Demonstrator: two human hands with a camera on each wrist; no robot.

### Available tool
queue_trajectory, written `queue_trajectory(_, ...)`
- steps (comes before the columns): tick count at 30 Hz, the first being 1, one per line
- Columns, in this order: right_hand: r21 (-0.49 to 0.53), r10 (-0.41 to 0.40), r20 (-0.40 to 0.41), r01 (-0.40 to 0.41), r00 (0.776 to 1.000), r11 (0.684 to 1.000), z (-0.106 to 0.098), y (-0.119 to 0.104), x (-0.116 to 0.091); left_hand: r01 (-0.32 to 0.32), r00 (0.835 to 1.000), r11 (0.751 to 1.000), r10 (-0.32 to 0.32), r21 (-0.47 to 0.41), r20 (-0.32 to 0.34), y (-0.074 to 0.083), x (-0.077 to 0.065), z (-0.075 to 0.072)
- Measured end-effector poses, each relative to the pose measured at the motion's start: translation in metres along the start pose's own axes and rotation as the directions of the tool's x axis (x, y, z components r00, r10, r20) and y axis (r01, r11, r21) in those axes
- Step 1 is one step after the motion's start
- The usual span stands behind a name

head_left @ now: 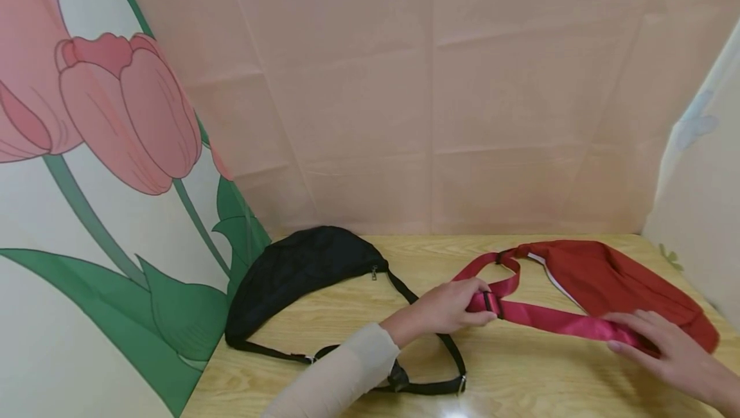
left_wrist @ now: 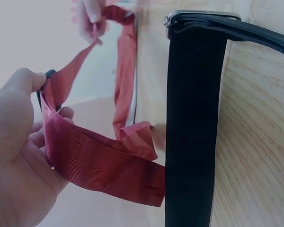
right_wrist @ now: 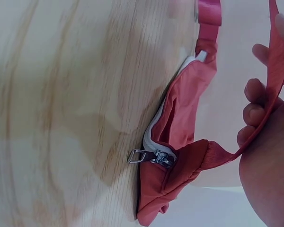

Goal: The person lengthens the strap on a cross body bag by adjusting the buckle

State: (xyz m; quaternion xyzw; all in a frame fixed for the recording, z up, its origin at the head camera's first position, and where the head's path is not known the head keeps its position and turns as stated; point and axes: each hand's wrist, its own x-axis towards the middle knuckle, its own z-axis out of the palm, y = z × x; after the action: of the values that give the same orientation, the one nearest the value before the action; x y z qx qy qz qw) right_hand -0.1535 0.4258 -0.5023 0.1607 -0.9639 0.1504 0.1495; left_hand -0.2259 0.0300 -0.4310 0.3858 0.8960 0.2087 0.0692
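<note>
A red waist bag lies at the right of the wooden table, its crimson webbing strap lifted off the wood. With thumb and fingers my left hand pinches this strap at its black slider buckle. A loop of webbing hangs past the palm in the left wrist view. Further along, near the bag, my right hand holds the strap, which runs taut between both hands. In the right wrist view the strap crosses the palm, and the bag's zipper pull hangs over the table.
A black waist bag lies on the table at the left. Its black strap spreads under my left forearm. Behind stands a pinkish cloth backdrop, and a tulip-printed panel borders the left side.
</note>
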Motion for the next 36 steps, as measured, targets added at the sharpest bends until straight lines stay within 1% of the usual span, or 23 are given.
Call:
queue_trajectory(5,-0.006,0.023,0.057,-0.022,0.998,1.000,-0.001,-0.002,0.000,-0.008,1.000,1.000,0.008,0.001,-0.005,-0.001,-0.002,0.000)
queue_trajectory(13,0.008,0.008,0.040,-0.008,0.999,1.000,0.001,-0.006,0.000,-0.015,1.000,1.000,0.015,-0.015,0.000,-0.005,-0.002,0.000)
queue_trajectory(21,-0.007,0.050,0.137,-0.049,0.989,0.999,-0.002,-0.007,0.003,-0.002,1.000,1.000,0.002,-0.018,0.031,-0.006,-0.002,0.002)
queue_trajectory(25,-0.017,0.055,0.164,-0.053,0.985,0.998,-0.003,-0.008,0.005,-0.005,0.999,1.000,0.005,-0.008,0.047,-0.006,-0.002,0.006)
queue_trajectory(27,-0.029,0.054,0.164,-0.050,0.985,0.998,-0.002,-0.008,0.005,-0.006,0.999,1.000,0.006,0.001,0.048,-0.007,-0.003,0.007)
queue_trajectory(29,-0.033,0.037,0.175,-0.032,0.984,0.999,-0.002,-0.008,0.005,-0.011,0.999,1.000,0.011,0.009,0.045,-0.007,-0.003,0.009)
queue_trajectory(32,-0.038,0.014,0.160,-0.008,0.987,0.999,-0.001,-0.008,0.005,-0.020,0.999,1.000,0.018,0.025,0.043,-0.008,-0.004,0.009)
queue_trajectory(33,-0.035,0.003,0.170,0.003,0.985,0.999,-0.002,-0.008,0.005,-0.024,0.999,0.999,0.023,0.029,0.045,-0.008,-0.004,0.009)
queue_trajectory(36,0.003,-0.046,0.160,0.047,0.986,0.999,-0.002,-0.011,0.005,-0.042,0.998,0.998,0.040,0.048,0.052,-0.009,-0.005,0.009)
